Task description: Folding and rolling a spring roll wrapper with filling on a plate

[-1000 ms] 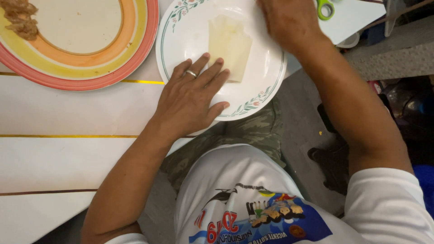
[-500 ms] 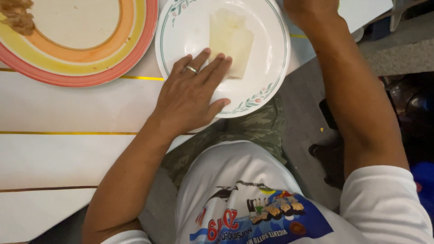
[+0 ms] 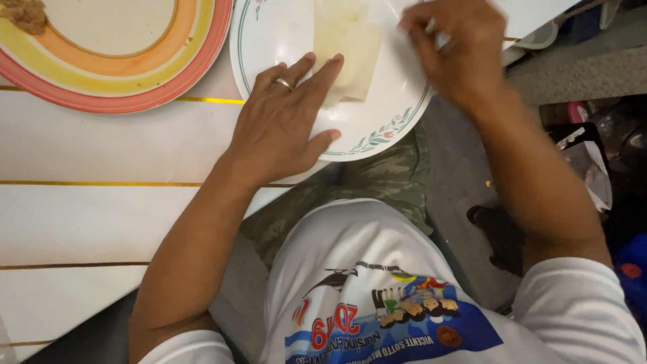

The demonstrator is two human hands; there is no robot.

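My left hand [image 3: 283, 121], a ring on one finger, lies flat on the near rim of a white plate with a green floral border [image 3: 387, 131]. Its fingertips rest on the lower edge of a pale, thin rectangular wrapper [image 3: 347, 44] lying on the plate. My right hand [image 3: 458, 54] hovers over the plate's right side, blurred, with its fingers curled together near the wrapper's upper right corner. Whether it holds anything is unclear.
A larger plate with red, orange and yellow rings [image 3: 135, 91] sits at the upper left, with a bit of brown food [image 3: 23, 13] at its far edge. Both plates stand on a white table with thin gold lines [image 3: 101, 216]. Dark clutter lies on the floor at right.
My right hand came back from beyond the plate's far right edge and is now over the plate beside the wrapper. My left hand stays pressed on the plate.
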